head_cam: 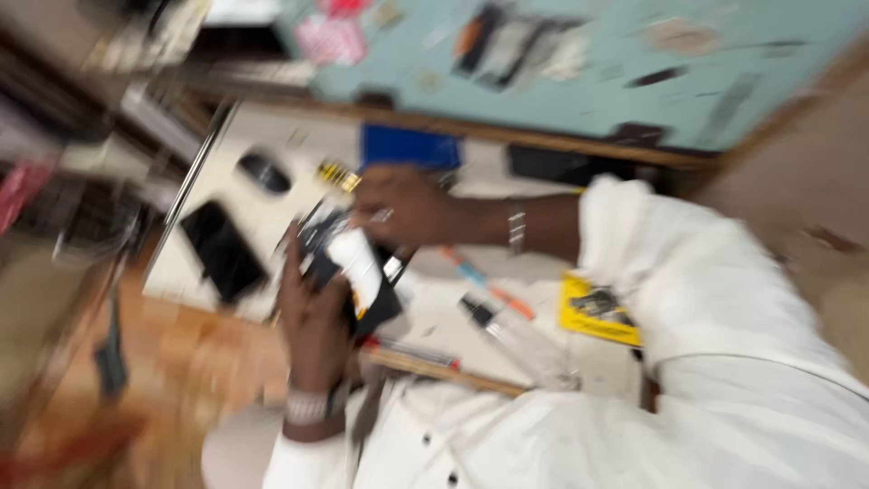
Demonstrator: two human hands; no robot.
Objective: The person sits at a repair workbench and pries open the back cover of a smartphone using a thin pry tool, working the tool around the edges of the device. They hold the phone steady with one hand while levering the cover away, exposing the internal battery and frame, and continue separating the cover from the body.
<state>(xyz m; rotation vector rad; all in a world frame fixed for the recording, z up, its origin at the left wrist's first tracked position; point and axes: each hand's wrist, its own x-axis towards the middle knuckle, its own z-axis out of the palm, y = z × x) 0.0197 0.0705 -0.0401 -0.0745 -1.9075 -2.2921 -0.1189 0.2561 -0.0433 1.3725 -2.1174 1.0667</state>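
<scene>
Nearest, the left hand (312,317) clasps one dark phone-like device (348,272) bearing a white strip. Just beyond, the right hand (403,206) pinches fingers together at its top edge. Farther left, one black phone (222,249) lies on the white table (272,136).

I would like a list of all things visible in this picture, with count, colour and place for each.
table: one, white, centre
dark slab, perhaps a phone: one, black, left on the table
oval thing: one, black, upper left on the table
blue thing: one, far edge of the table
yellow packet: one, right on the table
clear bottle: one, dark cap, near edge
pen: one, orange and blue, centre
board: one, pale blue, top
device: one, black and white, blurred, in the hands
left hand: holds the device from below
right hand: on the device's top
</scene>
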